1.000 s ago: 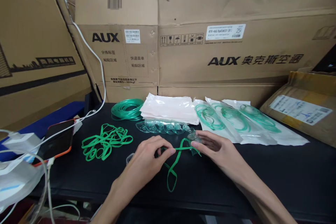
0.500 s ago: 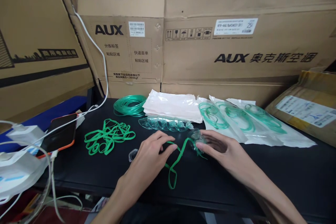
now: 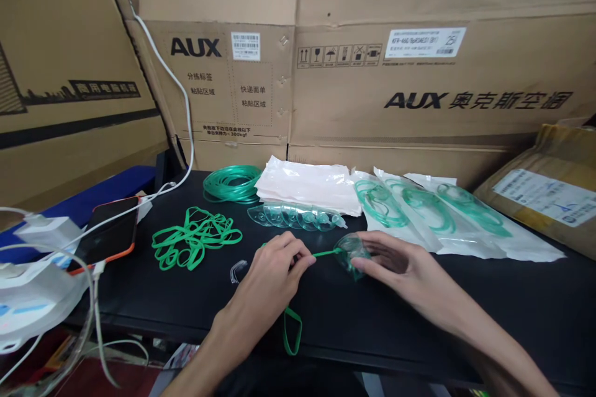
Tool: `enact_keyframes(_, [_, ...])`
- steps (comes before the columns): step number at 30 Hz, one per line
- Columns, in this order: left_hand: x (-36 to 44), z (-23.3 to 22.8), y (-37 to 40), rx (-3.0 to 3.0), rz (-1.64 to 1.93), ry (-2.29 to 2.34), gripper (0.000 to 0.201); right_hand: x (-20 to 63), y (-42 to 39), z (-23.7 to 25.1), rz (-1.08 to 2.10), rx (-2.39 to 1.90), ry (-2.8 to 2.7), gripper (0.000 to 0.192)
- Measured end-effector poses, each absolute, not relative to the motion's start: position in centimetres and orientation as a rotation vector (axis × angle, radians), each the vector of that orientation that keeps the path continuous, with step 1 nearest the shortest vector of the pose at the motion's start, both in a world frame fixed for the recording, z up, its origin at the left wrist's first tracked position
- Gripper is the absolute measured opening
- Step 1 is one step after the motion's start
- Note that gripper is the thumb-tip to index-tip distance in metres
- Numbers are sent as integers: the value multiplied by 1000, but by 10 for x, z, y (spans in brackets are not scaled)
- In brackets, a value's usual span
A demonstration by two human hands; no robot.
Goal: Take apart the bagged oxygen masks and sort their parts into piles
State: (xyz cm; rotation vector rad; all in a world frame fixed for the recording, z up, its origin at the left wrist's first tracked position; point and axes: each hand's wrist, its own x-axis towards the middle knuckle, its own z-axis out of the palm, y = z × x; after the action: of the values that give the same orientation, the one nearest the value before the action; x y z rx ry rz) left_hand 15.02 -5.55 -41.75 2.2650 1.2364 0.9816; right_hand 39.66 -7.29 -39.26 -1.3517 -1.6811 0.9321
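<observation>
We see clear plastic bags (image 3: 419,217) on the black desk (image 3: 465,310), each holding coiled green tubing. Our left hand (image 3: 270,279) has its fingers pinched on a flat green strap (image 3: 323,253); our right hand (image 3: 400,267) has its fingers clamped on a clear plastic mask (image 3: 351,249) just above the desk.

Storeroom or packing station in warehouse: big AUX cardboard cartons (image 3: 419,93) with shipping labels stacked behind black work table (image 3: 419,322); sealed plastic pouches (image 3: 442,217), piled green bands (image 3: 195,245), coiled tubing (image 3: 231,183) laid out in batches.
</observation>
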Motion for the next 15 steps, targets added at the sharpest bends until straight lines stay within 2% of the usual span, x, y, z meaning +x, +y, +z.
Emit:
enact_keyframes(5, [153,-415,-58,2239,964,1230,12,406,-72,-390,896,-1400,-1648,53])
enact_keyframes(9, [157,-412,-60,2233,981,1219,16,388,-79,-395,961,-1353,-1726,46])
enact_keyframes(12, [156,-412,-60,2261,954,1173,7,380,-82,-396,977,-1342,-1769,44])
enact_keyframes(15, [155,-412,-59,2266,933,1139,13,384,-80,-395,948,-1391,-1735,47])
